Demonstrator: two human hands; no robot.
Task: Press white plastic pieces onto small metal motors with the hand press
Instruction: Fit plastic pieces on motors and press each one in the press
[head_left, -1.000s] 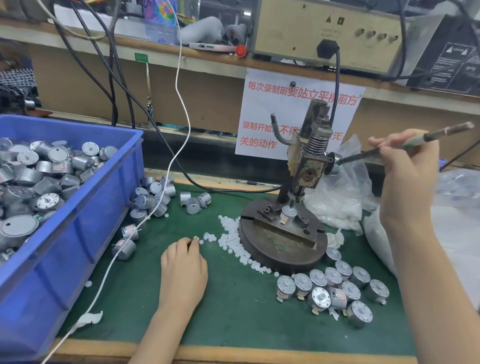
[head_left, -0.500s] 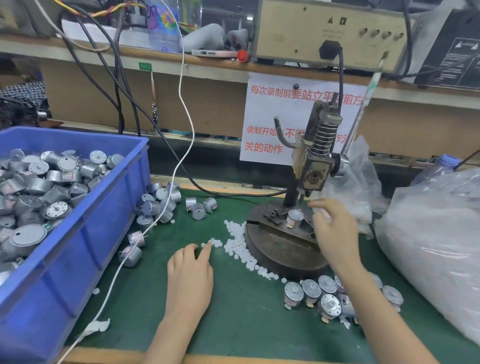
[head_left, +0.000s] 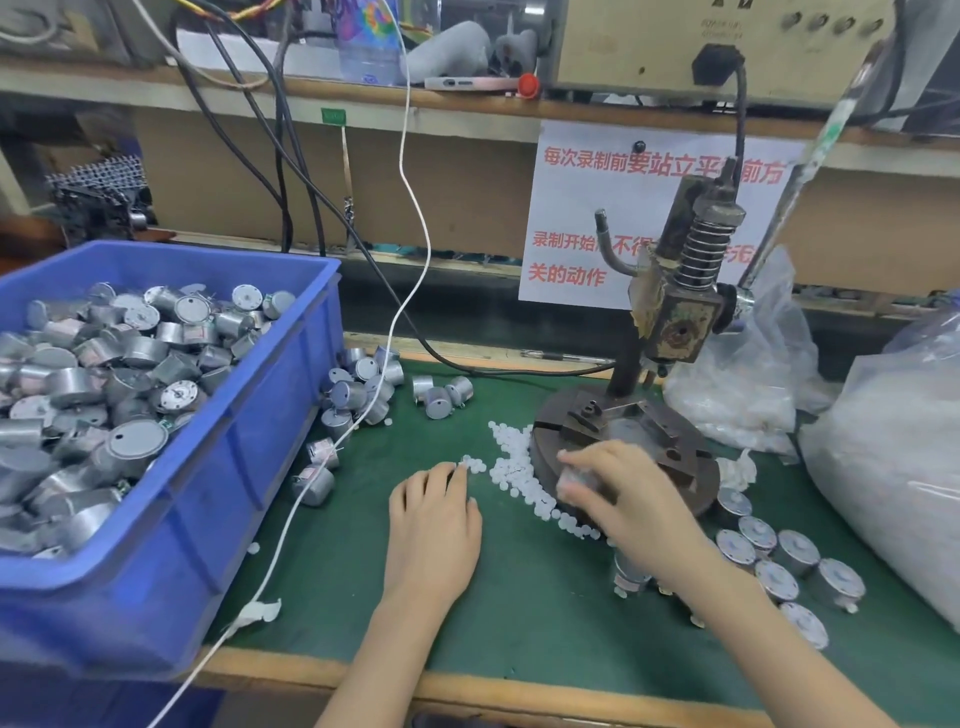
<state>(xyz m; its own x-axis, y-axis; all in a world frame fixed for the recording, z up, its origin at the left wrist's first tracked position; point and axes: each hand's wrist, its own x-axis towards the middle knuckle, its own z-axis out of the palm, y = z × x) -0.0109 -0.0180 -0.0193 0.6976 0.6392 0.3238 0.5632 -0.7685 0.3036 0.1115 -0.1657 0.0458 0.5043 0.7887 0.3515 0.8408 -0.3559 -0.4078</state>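
Note:
The hand press (head_left: 675, 322) stands on a round metal base (head_left: 545, 441) with its lever (head_left: 810, 150) raised and the fixture bare. My right hand (head_left: 634, 504) is at the base's front edge and grips a small metal motor (head_left: 575, 480), which is blurred. A trail of white plastic pieces (head_left: 519, 475) lies on the green mat left of the base. My left hand (head_left: 434, 519) rests flat on the mat, its fingertips touching the nearest white pieces.
A blue bin (head_left: 208, 457) full of motors fills the left. Loose motors (head_left: 358, 389) lie beside it. Several pressed motors (head_left: 795, 551) sit right of my right arm. Clear plastic bags (head_left: 893, 467) crowd the right. A white cable (head_left: 291, 519) crosses the mat.
My right hand let go of the lever, which swung up, reached to the fixture and lifted the motor off toward the front. My left hand stayed by the white pieces.

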